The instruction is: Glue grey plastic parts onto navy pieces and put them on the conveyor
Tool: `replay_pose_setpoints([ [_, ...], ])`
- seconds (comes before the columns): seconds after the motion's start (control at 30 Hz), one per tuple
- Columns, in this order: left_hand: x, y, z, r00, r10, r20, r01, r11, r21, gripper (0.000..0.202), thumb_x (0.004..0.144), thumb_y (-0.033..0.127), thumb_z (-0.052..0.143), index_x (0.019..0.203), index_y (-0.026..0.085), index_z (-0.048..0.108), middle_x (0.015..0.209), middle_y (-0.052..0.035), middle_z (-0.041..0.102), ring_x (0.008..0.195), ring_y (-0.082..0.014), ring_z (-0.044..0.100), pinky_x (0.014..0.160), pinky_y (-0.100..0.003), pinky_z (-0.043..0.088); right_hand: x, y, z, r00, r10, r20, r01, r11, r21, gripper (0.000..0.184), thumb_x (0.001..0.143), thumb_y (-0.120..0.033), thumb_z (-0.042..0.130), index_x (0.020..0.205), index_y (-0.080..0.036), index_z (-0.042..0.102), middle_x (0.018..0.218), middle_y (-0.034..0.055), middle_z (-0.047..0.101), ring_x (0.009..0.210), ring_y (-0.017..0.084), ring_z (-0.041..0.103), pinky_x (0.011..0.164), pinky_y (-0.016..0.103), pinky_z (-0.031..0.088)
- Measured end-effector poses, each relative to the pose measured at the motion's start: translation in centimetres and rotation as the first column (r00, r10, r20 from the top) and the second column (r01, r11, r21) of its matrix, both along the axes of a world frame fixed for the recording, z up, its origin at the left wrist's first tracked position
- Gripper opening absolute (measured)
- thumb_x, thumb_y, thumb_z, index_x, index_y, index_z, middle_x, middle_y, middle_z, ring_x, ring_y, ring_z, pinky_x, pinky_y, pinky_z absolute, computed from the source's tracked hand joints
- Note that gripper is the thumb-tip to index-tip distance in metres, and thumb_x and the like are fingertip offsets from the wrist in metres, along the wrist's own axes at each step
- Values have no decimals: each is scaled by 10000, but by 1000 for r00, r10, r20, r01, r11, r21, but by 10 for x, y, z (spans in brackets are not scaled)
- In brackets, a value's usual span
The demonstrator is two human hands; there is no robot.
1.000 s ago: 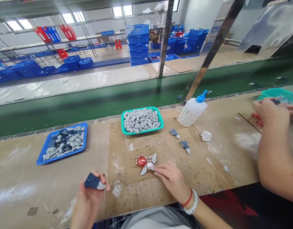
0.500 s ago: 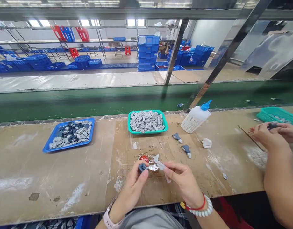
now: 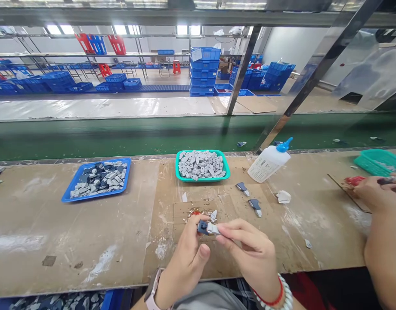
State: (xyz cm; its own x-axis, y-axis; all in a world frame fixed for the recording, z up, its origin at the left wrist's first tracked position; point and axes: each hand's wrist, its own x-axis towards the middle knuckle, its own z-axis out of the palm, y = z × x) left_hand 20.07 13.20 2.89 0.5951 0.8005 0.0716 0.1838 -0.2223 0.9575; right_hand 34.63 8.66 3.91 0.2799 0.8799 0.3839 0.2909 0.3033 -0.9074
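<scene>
A small dark blue-grey plastic piece [image 3: 202, 227] sits in the fingers of my left hand [image 3: 185, 256], whose thumb stands off from it. With pinched fingertips, my right hand [image 3: 251, 249] holds a light grey plastic piece [image 3: 213, 229] against the dark piece's right end. How far the two fit into each other cannot be made out. Just behind my fingers, another light grey part [image 3: 214, 215] lies by a shiny wet patch and a partly hidden red round thing [image 3: 195, 213]. To the right rest two dark-and-grey joined parts, a far one [image 3: 242, 188] and a near one [image 3: 255, 207].
A green tray [image 3: 202, 180] of light grey pieces stands ahead, and a blue tray [image 3: 96, 197] of mixed pieces to its left. A white bottle with a blue nozzle [image 3: 268, 164] leans beside crumpled white scrap [image 3: 283, 196]. At right, a co-worker's hands [image 3: 377, 193] work near another green tray [image 3: 378, 161].
My right hand has moved left, bringing the light grey piece against the dark piece. My left hand has shifted slightly right and its thumb has lifted away. The view has turned a little left.
</scene>
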Motion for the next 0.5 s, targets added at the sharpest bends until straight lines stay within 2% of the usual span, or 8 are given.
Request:
replay_pose_setpoints([
  [0.07,2,-2,-3,999,29,15,-29,1000,11,376,850,489,298,1173,310,375,1107,-57,486,1011,-227,468,892,-351,396,-6,2,-3,998,-5,57,1,998,69,344,719,-20,551,888,-297,667,824,35,617,709,159,588,600,273,514],
  [0.17,7,-3,-10,993,119,-16,-119,993,-4,245,874,392,288,1052,287,420,954,-63,513,888,-219,503,820,-358,423,-15,5,-8,978,-31,206,-5,985,175,383,733,17,497,928,-272,655,842,59,613,727,156,582,605,265,513],
  [0.23,11,-3,-15,982,182,-41,-183,983,-13,196,881,339,275,988,272,425,887,-65,509,835,-218,504,790,-364,420,-20,4,-13,948,-63,311,0,980,201,393,751,19,460,980,-250,633,863,79,607,765,168,576,629,280,511],
  [0.33,12,-1,-23,967,248,-54,-248,969,6,178,882,297,269,913,259,440,851,-72,518,812,-228,502,748,-370,412,-24,1,-20,905,-35,425,-27,990,139,376,789,-5,400,1039,-208,593,883,108,594,796,185,568,654,304,510],
  [0.5,7,0,-34,957,262,-121,-252,963,94,212,883,283,253,752,243,415,693,-38,504,651,-212,501,611,-343,389,-26,-4,-29,845,88,527,-113,993,15,358,821,-45,336,1050,-183,575,828,113,582,748,185,558,629,307,504],
])
